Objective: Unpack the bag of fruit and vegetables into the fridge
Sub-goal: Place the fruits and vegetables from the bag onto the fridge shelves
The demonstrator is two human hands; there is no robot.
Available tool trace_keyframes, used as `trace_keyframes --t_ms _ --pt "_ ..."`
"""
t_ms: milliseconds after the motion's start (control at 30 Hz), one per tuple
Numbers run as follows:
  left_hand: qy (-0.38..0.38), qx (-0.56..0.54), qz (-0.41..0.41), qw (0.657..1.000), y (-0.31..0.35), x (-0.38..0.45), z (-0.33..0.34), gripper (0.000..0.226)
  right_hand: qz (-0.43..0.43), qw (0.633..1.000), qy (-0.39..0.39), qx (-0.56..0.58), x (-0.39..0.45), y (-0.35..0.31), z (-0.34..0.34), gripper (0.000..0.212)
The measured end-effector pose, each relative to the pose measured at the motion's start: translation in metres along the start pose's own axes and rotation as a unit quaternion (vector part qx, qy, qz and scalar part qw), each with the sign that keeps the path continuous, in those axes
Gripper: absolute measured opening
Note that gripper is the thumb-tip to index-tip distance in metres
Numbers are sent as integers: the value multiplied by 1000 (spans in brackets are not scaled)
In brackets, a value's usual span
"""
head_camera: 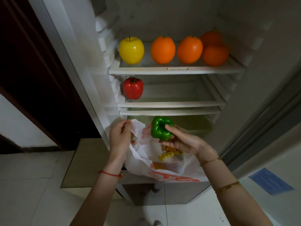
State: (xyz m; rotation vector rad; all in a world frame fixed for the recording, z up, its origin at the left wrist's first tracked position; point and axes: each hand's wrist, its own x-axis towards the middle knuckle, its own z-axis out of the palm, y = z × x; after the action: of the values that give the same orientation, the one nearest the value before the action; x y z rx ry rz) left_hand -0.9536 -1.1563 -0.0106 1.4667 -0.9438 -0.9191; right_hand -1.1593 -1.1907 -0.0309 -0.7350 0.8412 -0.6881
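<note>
While your left hand (119,137) pinches the crinkled plastic bag (143,162) at lower centre, your right hand (180,141) grips a glossy, lobed green pepper (160,128).

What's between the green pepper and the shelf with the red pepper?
Nothing visible. The right hand holds the green pepper above the bag; the shelf beside the red pepper is bare and its front open.

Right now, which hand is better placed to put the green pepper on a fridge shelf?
Right. The right hand already has the green pepper in its grip, lifted above the bag and nearest the shelves. The left hand is occupied pinching the bag's edge open.
</note>
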Motion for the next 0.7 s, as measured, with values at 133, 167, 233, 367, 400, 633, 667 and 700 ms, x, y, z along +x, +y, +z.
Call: trace_keyframes --t_ms 133,167,233,367,400,633,667,700 --pt "5 -2 5 1000 2 1 2 21 -53 998 13 8 -4 -17 7 76" --pt "4 -1 5 1000 2 1 2 23 -66 997 28 4 -6 -23 10 64" --pt "2 -5 1 1000 4 2 2 24 -93 993 69 -30 -8 -34 17 49" --pt "2 -9 7 1000 7 2 3 26 -163 940 193 -227 1 -56 27 66" --pt "2 -8 8 1000 7 2 3 25 -183 925 207 -259 5 -60 28 67" --pt "1 -4 16 1000 8 5 6 22 -244 872 268 -328 50 -80 35 68" --pt "0 -3 18 1000 8 5 7 22 -250 872 273 -321 55 -82 36 68" --pt "-1 -2 21 1000 9 6 7 22 -255 871 278 -315 61 -84 38 68"
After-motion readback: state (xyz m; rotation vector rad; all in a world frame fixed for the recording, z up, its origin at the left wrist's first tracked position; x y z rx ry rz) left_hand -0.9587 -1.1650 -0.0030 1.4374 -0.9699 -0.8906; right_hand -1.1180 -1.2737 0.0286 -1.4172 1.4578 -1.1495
